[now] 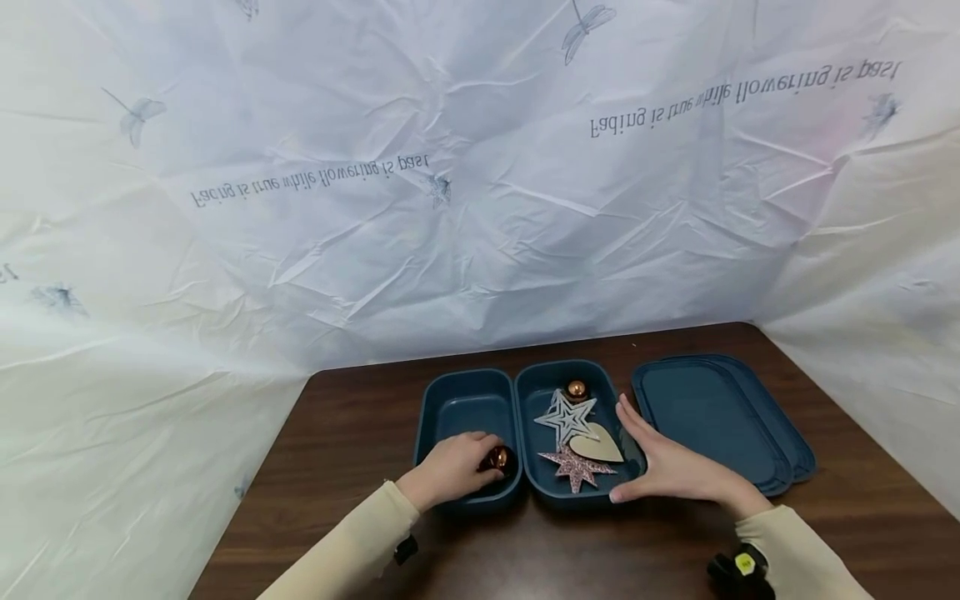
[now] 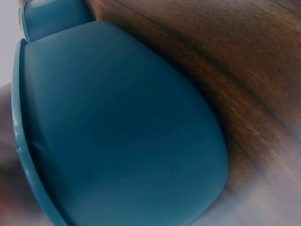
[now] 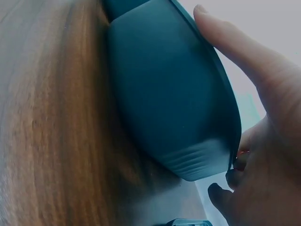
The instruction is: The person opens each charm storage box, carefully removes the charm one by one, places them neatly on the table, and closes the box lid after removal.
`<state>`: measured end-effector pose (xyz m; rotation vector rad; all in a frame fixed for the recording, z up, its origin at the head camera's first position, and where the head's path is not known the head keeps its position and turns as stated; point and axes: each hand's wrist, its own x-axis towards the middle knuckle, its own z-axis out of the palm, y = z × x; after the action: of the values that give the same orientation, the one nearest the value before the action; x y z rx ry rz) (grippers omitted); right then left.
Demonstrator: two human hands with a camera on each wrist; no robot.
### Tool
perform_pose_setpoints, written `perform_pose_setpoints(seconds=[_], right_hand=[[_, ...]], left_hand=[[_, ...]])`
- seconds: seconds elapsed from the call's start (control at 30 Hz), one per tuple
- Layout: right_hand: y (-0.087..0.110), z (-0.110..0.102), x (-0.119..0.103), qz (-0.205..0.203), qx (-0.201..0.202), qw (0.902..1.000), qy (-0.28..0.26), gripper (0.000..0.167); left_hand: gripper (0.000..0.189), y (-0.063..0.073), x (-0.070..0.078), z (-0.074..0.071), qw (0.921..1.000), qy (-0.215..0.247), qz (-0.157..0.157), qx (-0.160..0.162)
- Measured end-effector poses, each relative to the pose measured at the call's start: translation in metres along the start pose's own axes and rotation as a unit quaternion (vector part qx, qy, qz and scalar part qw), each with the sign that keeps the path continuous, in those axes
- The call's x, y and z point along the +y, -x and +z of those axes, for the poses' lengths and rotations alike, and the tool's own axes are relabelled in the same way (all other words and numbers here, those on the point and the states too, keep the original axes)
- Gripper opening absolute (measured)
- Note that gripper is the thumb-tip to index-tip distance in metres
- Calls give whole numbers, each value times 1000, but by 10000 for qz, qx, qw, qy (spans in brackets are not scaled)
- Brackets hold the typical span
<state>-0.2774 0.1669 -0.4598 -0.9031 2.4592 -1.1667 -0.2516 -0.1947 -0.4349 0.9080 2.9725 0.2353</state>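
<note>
My left hand (image 1: 452, 472) is inside the left blue box (image 1: 467, 410), its fingers and thumb gripping a shiny copper-brown bauble (image 1: 502, 459). Beside it stands the right blue box (image 1: 538, 377). A second copper bauble (image 1: 576, 390), a white openwork star (image 1: 567, 420), a pale wooden heart (image 1: 597, 445) and a pink glittery star (image 1: 577, 468) lie in that box. My right hand (image 1: 670, 467) spreads its fingers along the right box's outer edge. In the right wrist view, the thumb (image 3: 240, 49) touches the rim. The left wrist view shows a box's outer wall (image 2: 127, 122); the left hand's fingers are hidden there.
Two overlapping flat blue lids (image 1: 712, 425) lie on the right of the dark wooden table (image 1: 360, 433). A wrinkled white sheet (image 1: 450, 250) with printed lettering and dragonflies hangs behind the table and along its sides.
</note>
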Motion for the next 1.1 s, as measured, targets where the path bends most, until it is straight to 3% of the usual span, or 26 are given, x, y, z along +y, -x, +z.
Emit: perform_pose_setpoints(seconds=[0.33,0.57,0.8,1.1], right_hand=[[0,-1,1,52,-97,9999,-126,120],[0,0,2,95,-93,9998,-150,120],[1,0,2,130,-66,9998,-134,121],[2,0,1,106,-131,9996,-232,119]], left_hand=[[40,-1,-2,-6,9999,23,109,52],[49,-1,-10,-31,9993,188,-128,281],[53,1,-26,-63,9938,408,-539,888],[47,15,-64,-94,9760,434,-1174,1781]])
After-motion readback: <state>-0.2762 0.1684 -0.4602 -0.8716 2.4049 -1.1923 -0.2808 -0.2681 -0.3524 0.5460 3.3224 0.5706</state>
